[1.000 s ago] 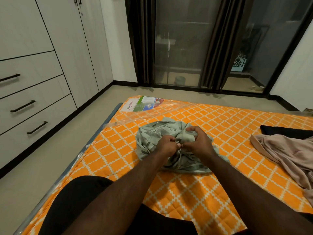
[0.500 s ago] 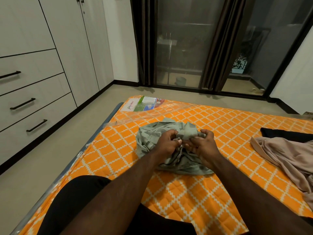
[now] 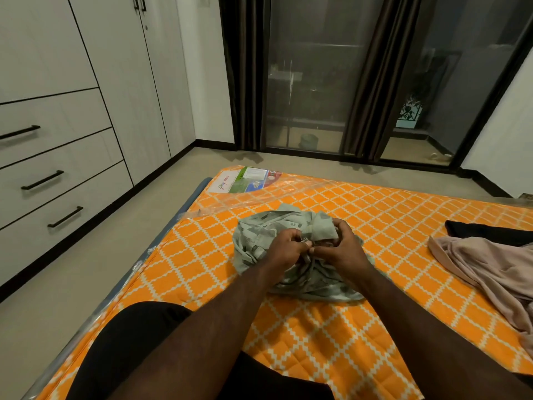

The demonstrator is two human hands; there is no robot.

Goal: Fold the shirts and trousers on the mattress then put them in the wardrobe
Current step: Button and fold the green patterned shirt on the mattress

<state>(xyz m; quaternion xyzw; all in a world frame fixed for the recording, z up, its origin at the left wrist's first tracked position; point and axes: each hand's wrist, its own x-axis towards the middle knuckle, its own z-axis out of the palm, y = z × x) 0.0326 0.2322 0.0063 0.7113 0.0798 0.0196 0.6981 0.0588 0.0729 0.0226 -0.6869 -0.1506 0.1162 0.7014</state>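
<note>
Together, both hands pinching green shirt [image 3: 268, 235]

Soft, even indoor light falls from above, moderate rather than bright. The mattress [image 3: 403, 215] shows a saturated orange, and the plastic wrap [image 3: 245, 202] along its far edge throws pale streaks of glare. The glass doors [image 3: 305, 82] are dark and carry faint reflections. Soft shadows pool on the floor [image 3: 86, 269] below the curtains [image 3: 245, 67]. The forearms [image 3: 216, 327] read very dark, with little surface detail. The shirt [image 3: 259, 241] has its lower folds in shade. The left hand [image 3: 285, 249] and right hand [image 3: 343, 249] look slightly soft at the fingers. Wide-angle distortion bows the wardrobe [image 3: 57, 111] lines at the left and slants the door frame [image 3: 490, 96] at the right. Fine texture is smeared throughout.
</note>
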